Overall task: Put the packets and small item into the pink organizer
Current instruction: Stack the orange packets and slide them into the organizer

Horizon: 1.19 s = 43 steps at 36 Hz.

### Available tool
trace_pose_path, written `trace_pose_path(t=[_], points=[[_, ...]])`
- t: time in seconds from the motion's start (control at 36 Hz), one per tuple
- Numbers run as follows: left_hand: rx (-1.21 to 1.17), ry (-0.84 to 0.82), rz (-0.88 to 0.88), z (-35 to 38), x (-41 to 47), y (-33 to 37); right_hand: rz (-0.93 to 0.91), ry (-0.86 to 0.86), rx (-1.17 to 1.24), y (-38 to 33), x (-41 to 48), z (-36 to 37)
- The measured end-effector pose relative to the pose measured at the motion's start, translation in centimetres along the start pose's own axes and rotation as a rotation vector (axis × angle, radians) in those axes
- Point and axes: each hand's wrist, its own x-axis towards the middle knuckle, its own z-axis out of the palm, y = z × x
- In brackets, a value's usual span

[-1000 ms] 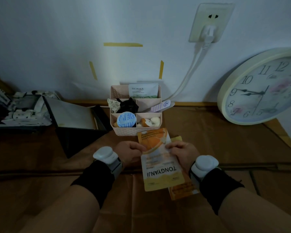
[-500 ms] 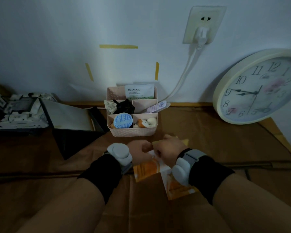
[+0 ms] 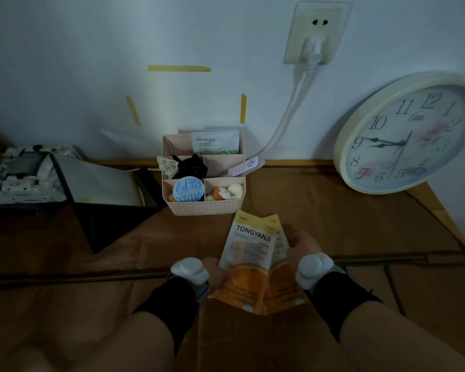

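Two orange TONGYANJI packets are stacked together, label upright, just in front of the pink organizer. My left hand grips their lower left edge. My right hand grips their right edge. The organizer stands by the wall with a green BIOAQUA packet in its back compartment, a black scrunchie, a round blue-lidded item and small toy figures in the others. A pink stick leans out of its right side.
A large wall clock leans against the wall at the right. A black folded box lies left of the organizer, with printed clutter beyond it. A white cable drops from the wall socket. Brown cardboard covers the surface.
The packets were turned around: the label was upside down, both hands bunched over them, and now both packets are held together with the label upright, nearer the organizer.
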Motion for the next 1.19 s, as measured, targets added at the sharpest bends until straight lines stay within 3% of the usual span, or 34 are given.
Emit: trace_pose_path(t=[0.11, 0.28, 0.33, 0.39, 0.53, 0.81, 0.97, 1.19], points=[[-0.028, -0.063, -0.043, 0.2, 0.0, 0.5, -0.014, -0.054, 0.135, -0.1, -0.3, 0.0], [0.225, -0.131, 0.026, 0.7, -0.3, 2.4, -0.062, -0.213, 0.544, 1.4, 1.0, 2.0], [0.270, -0.144, 0.072, 0.6, -0.4, 2.7, -0.105, -0.206, 0.456, 1.3, 1.1, 2.3], [0.266, -0.128, 0.119, 0.6, -0.6, 2.8, 0.029, -0.293, 0.524, 0.0, -0.7, 1.2], [0.156, -0.030, 0.117, -0.1, -0.6, 2.3, -0.060, -0.267, 0.307, -0.1, -1.6, 0.1], [-0.098, 0.251, 0.339, -3.7, -2.7, 3.9, -0.302, -0.036, 0.370, -3.5, -3.7, -2.1], [-0.013, 0.359, 0.402, -6.1, -4.3, 5.0, -0.448, 0.120, 0.176, -6.4, -5.2, -3.8], [0.006, 0.383, 0.395, -6.2, -4.7, 4.7, -0.403, 0.110, 0.045, -6.6, -5.1, -3.2]])
